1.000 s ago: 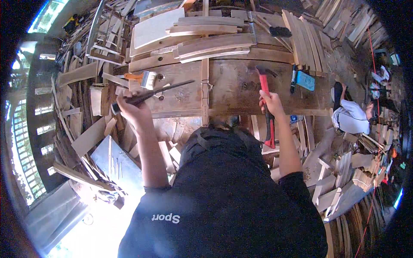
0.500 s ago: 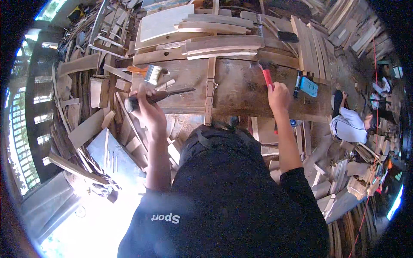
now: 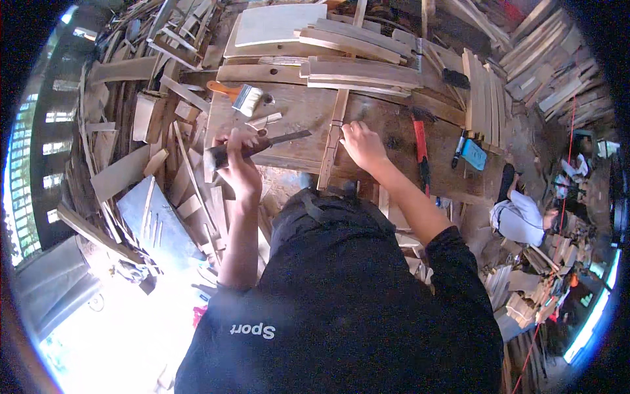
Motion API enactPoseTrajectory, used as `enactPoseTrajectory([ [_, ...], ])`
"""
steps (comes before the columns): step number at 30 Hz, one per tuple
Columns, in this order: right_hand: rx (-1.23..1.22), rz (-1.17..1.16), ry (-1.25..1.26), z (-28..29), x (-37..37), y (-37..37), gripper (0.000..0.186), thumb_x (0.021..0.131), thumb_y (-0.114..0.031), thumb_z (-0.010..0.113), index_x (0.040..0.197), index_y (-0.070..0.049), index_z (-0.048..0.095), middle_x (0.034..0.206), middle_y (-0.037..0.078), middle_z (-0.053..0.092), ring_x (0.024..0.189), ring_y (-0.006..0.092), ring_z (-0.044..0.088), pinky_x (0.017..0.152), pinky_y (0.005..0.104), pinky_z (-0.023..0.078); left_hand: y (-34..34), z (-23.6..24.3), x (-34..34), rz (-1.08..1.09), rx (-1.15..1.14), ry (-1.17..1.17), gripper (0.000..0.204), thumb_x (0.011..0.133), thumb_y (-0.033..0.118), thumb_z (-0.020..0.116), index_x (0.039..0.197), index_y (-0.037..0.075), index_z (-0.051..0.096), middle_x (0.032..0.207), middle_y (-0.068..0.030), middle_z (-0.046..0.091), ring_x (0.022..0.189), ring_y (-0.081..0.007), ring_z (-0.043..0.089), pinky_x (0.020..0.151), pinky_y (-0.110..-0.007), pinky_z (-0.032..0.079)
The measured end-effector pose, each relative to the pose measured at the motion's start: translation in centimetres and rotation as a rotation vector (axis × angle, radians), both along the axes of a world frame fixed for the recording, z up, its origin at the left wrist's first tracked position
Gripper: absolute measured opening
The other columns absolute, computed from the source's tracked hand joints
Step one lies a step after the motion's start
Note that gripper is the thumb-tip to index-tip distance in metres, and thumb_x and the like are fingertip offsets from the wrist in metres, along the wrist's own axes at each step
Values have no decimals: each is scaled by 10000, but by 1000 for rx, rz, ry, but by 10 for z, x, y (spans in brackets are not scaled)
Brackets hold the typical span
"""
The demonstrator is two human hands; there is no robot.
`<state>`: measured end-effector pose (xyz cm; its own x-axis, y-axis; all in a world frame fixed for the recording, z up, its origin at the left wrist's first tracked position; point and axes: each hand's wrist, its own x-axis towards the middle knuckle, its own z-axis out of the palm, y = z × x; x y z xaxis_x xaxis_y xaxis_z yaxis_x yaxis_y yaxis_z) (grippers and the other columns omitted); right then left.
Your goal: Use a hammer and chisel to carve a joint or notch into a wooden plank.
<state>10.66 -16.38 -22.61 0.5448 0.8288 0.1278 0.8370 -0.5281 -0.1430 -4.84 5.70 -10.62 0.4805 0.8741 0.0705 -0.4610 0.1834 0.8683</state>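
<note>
My left hand [image 3: 239, 161] is closed around the dark handle of a chisel [image 3: 289, 138], whose blade points right over the workbench [image 3: 289, 105]. Before me a narrow wooden strip [image 3: 333, 148] with dark carved or drawn lines lies across the bench, its near end jutting past the front edge. My right hand [image 3: 365, 146] has its fingers curled onto the strip's right side. To the right of that hand rests a hammer [image 3: 420, 141] with a red and black handle, its dark head toward the back.
A wide paintbrush [image 3: 246, 100] lies at the bench's left, near a small wood scrap [image 3: 264, 121]. Curved wooden boards [image 3: 364, 72] are stacked at the back. A blue box [image 3: 473, 155] and a black marker [image 3: 458, 148] sit at right. A person [image 3: 522, 217] crouches farther right.
My right hand has let go of the red-handled hammer, now lying on the bench, and moved left onto the wooden strip. The chisel stays in my left hand. The whole view has shifted slightly.
</note>
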Motion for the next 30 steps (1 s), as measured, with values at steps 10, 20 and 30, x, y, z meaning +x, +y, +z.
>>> enactPoseTrajectory([
  [10, -131, -7, 261, 4, -6, -12, 205, 939, -262, 553, 935, -84, 654, 831, 153, 683, 691, 373, 687, 651, 461, 578, 14, -70, -90, 88, -148, 240, 318, 991, 318, 530, 1016, 3, 566, 991, -142, 624, 1010, -263, 629, 975, -400, 481],
  [20, 244, -421, 334, 17, 8, -10, 344, 897, -341, 667, 1020, -22, 625, 998, 202, 635, 968, 393, 618, 852, 482, 515, 2, -81, -95, 13, -703, 121, 396, 979, 374, 550, 1102, 3, 617, 1112, -164, 677, 1013, -296, 666, 902, -431, 580],
  [30, 41, -171, 301, -5, 9, 19, 324, 928, -258, 625, 1101, 15, 612, 1181, 222, 629, 1092, 392, 615, 929, 448, 532, -7, -131, -58, 49, -1085, 29, 333, 929, 371, 630, 1073, 72, 603, 1075, -128, 670, 957, -315, 664, 882, -508, 584],
])
